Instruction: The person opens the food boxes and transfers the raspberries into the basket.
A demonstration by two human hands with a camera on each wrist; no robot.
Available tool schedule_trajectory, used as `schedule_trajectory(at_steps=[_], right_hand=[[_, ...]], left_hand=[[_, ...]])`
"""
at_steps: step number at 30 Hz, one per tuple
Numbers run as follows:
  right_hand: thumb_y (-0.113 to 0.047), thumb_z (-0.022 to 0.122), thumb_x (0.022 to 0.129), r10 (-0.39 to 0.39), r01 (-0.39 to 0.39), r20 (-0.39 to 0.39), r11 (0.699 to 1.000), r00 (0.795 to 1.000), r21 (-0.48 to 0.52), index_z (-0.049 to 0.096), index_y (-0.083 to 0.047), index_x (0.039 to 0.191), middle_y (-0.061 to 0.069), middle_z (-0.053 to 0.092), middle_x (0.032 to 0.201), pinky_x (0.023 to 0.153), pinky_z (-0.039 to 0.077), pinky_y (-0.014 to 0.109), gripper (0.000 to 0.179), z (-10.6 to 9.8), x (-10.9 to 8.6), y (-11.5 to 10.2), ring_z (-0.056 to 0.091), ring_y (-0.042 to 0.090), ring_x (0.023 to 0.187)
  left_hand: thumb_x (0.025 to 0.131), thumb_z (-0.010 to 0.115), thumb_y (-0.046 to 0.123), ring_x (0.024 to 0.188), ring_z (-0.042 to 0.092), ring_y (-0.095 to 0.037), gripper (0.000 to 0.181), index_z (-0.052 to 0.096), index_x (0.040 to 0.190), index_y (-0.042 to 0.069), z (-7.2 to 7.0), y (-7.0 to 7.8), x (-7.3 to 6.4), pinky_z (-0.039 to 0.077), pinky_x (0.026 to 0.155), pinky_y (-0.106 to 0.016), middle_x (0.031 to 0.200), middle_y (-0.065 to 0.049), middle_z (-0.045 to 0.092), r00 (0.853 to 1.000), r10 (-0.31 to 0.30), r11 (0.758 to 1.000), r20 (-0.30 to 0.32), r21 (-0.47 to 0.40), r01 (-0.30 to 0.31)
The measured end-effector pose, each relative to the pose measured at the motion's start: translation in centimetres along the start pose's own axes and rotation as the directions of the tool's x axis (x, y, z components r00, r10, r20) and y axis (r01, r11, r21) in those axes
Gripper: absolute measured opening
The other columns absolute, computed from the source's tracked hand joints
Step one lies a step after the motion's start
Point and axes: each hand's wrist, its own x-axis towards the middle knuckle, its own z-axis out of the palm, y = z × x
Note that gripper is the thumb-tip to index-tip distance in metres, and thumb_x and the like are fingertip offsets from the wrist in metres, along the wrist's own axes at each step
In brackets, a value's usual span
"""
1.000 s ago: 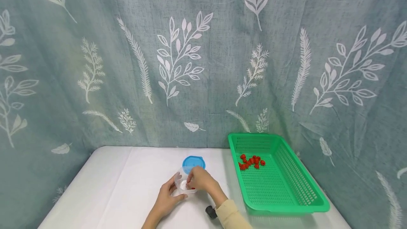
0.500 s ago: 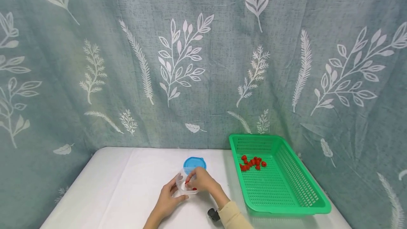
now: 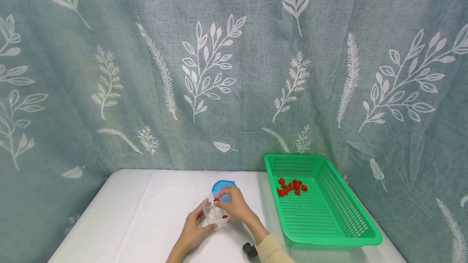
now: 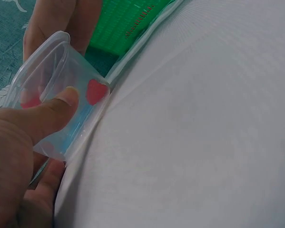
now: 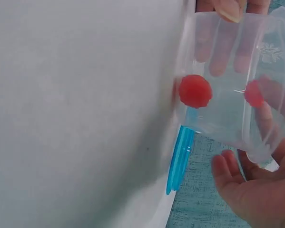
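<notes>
My left hand [image 3: 193,229] grips a clear plastic container [image 3: 209,215] from its left side, thumb on the near wall. Inside lies one small red berry [image 3: 224,216], which shows through the bottom part of the wall in the right wrist view as a bumpy red berry [image 5: 195,91]. Over the opening, my right hand [image 3: 236,204] pinches a second red berry [image 3: 216,200] between thumb and finger. That held berry [image 5: 254,93] appears through the clear wall near the rim. A blue lid [image 3: 220,184] lies on the table just behind the container, partly covered by the right hand.
A green perforated basket [image 3: 329,238] stands at the right of the white table [image 3: 146,214]. Several red berries [image 3: 291,186] are gathered at its far left. A patterned green-grey curtain [image 3: 241,72] hangs behind the table. A black device [image 3: 249,251] sits at the right wrist.
My right hand has risen from inside the container to above its opening, with a red berry in its pinch. The left hand and container have stayed nearly in place.
</notes>
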Motion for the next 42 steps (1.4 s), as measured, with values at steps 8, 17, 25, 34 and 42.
schedule_trajectory(at_steps=[8, 17, 25, 34, 42], right_hand=[[-0.014, 0.077, 0.091, 0.026, -0.017, -0.072, 0.992, 0.997, 0.124, 0.075, -0.012, 0.095, 0.002, 0.074, 0.100, 0.096, 0.053, 0.055, 0.005, -2.1, 0.0, -1.5, 0.064, 0.027, 0.106], [-0.013, 0.077, 0.091, 0.059, -0.016, -0.160, 0.966, 0.985, 0.258, 0.075, -0.009, 0.101, 0.006, 0.075, 0.098, 0.090, 0.059, 0.041, 0.011, -5.8, 0.1, -4.3, 0.067, 0.021, 0.095], [-0.013, 0.076, 0.092, 0.070, -0.013, -0.161, 0.942, 0.984, 0.334, 0.075, -0.003, 0.111, 0.013, 0.075, 0.104, 0.085, 0.060, 0.021, 0.022, -10.4, -0.5, -8.2, 0.069, 0.023, 0.097], [-0.022, 0.075, 0.094, 0.106, -0.035, -0.217, 0.951, 0.971, 0.306, 0.075, -0.005, 0.114, 0.011, 0.074, 0.110, 0.088, 0.060, 0.027, 0.026, -17.2, -0.5, -8.5, 0.070, 0.016, 0.100], [-0.033, 0.075, 0.094, 0.203, -0.145, -0.272, 0.965, 0.941, 0.219, 0.072, -0.005, 0.117, 0.010, 0.073, 0.114, 0.095, 0.055, 0.033, 0.037, -21.1, 0.1, -2.0, 0.066, 0.007, 0.101]], left_hand=[[0.078, 0.085, 0.002, 0.139, 0.047, -0.044, 0.092, 0.033, 0.152, -0.011, 0.3, 0.0, -0.2, 0.044, 0.114, -0.037, 0.152, -0.032, 0.043, 1.000, -0.015, 0.999, -0.019, -0.040, 0.014], [0.078, 0.086, 0.006, 0.140, 0.046, -0.044, 0.094, 0.033, 0.153, -0.010, 0.3, -0.3, -0.2, 0.044, 0.113, -0.034, 0.153, -0.030, 0.042, 0.999, -0.043, 0.999, -0.008, 0.030, 0.043], [0.077, 0.086, 0.007, 0.141, 0.046, -0.043, 0.094, 0.033, 0.154, -0.007, 0.3, -0.2, -0.1, 0.044, 0.114, -0.036, 0.154, -0.028, 0.042, 0.998, -0.055, 0.998, -0.010, 0.043, 0.055], [0.077, 0.086, 0.006, 0.141, 0.044, -0.043, 0.095, 0.032, 0.154, -0.009, 0.4, -0.2, 0.2, 0.043, 0.114, -0.036, 0.155, -0.028, 0.042, 0.999, -0.049, 0.997, -0.016, 0.065, 0.049], [0.077, 0.086, 0.006, 0.142, 0.044, -0.043, 0.096, 0.032, 0.154, -0.008, 0.3, -0.2, 0.2, 0.043, 0.114, -0.035, 0.155, -0.028, 0.041, 0.998, -0.065, 0.996, -0.017, 0.065, 0.066]])
